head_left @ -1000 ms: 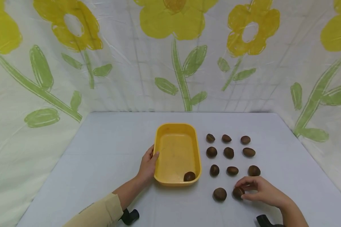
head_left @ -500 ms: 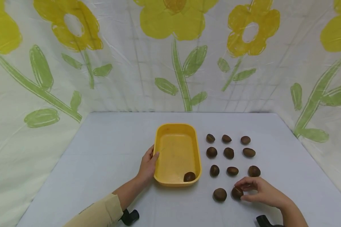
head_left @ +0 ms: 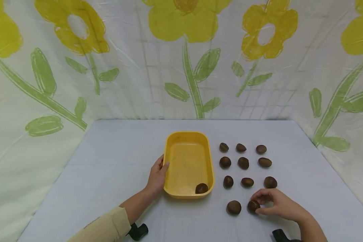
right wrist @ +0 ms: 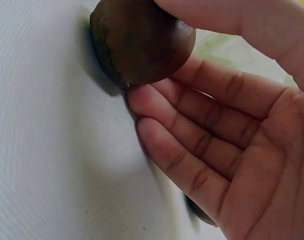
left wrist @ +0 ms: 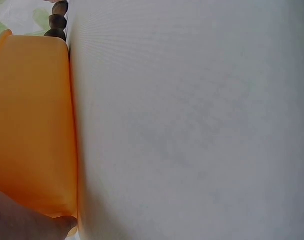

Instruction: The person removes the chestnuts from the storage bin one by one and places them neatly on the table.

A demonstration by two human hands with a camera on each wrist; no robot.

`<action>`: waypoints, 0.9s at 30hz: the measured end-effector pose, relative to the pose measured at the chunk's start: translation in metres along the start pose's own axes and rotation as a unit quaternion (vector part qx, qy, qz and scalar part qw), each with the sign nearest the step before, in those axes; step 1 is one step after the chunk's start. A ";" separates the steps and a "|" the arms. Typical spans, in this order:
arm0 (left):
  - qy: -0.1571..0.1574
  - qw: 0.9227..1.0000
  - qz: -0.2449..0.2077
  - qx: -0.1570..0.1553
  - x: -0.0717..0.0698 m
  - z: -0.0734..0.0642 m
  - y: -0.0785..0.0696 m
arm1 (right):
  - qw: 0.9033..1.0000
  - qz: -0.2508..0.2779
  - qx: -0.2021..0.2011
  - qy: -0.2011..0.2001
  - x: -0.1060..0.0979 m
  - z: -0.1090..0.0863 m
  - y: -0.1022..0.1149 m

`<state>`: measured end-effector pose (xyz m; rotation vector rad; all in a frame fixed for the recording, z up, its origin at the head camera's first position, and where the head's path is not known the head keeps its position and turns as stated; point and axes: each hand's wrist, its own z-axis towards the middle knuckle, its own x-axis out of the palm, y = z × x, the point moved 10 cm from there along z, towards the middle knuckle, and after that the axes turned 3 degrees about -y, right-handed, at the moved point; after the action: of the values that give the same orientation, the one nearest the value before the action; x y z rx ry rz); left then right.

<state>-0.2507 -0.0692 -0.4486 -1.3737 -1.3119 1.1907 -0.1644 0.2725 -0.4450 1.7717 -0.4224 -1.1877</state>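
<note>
My left hand (head_left: 157,176) grips the left wall of a yellow tray (head_left: 168,144), with the thumb over its rim. One brown chestnut (head_left: 201,188) lies in the tray's near right corner. At the front right, my right hand (head_left: 275,202) pinches another chestnut (head_left: 253,206) between thumb and fingers, low at the tabletop. In the right wrist view the thumb lies on one side of that chestnut (right wrist: 142,42) and the fingertips on the other. The tray's outer side (left wrist: 34,120) fills the left of the left wrist view.
Right of the tray, several chestnuts (head_left: 243,163) lie in rows on the white-covered table (head_left: 124,144). A single chestnut (head_left: 234,207) sits just left of the right hand. Behind stands a white curtain (head_left: 133,84) with painted yellow flowers. Black devices (head_left: 138,231) are worn near the wrists.
The chestnut at my right hand has shifted slightly left and then back right, with the fingertips moving a little on it. My left hand and the tray have stayed in place.
</note>
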 end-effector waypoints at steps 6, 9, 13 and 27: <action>0.004 1.000 0.000 0.007 0.001 -0.001 -0.001 | 0.999 -0.031 -0.009 0.000 -0.005 -0.002 0.005; 0.004 1.000 0.001 0.008 0.001 -0.001 -0.001 | 0.999 -0.048 -0.013 -0.002 -0.011 -0.003 0.009; 0.003 1.000 -0.005 0.008 0.000 -0.001 -0.002 | 0.998 -0.070 0.006 0.001 -0.020 -0.002 0.011; 0.001 1.000 -0.005 0.002 0.001 -0.002 -0.002 | 0.991 -0.133 -0.018 -0.013 -0.042 0.035 0.062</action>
<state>-0.2494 -0.0681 -0.4469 -1.3643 -1.3125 1.1833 -0.2015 0.2529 -0.3741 1.8231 -0.1815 -1.3945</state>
